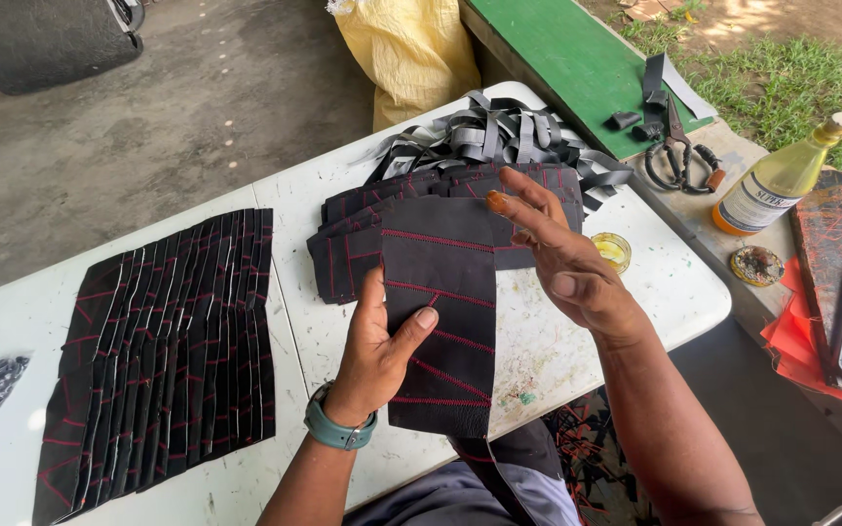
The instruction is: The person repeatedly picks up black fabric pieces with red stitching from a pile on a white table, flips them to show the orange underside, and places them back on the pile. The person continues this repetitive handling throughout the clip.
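Table [577,321], white, folding type, scuffed top, seam running across its middle; carries most items listed.

Row of black panels [163,360], red-stitched, overlapped like shingles, filling the left half of the table.

Stack of black panels [363,244], same stitching, fanned out near the far edge, right of the seam.

Heap of grey straps [499,131], tangled, at the far right corner behind the stack.

Black stitched panel [440,321], held upright over the near edge of the table, red seams crossing it slantwise.

Left hand [377,356], teal watch at the wrist, closed on the panel's left edge, thumb across the front face.

Right hand [562,258], open, fingers spread and slightly bent, touching the panel's top right corner with its fingertips; grips nothing.

Bottle of yellow liquid [782,175], on the side bench beyond the right edge.

Scissors [674,151], black-handled, on the same bench.

Small glass dish [614,251], yellowish contents, near the right edge.
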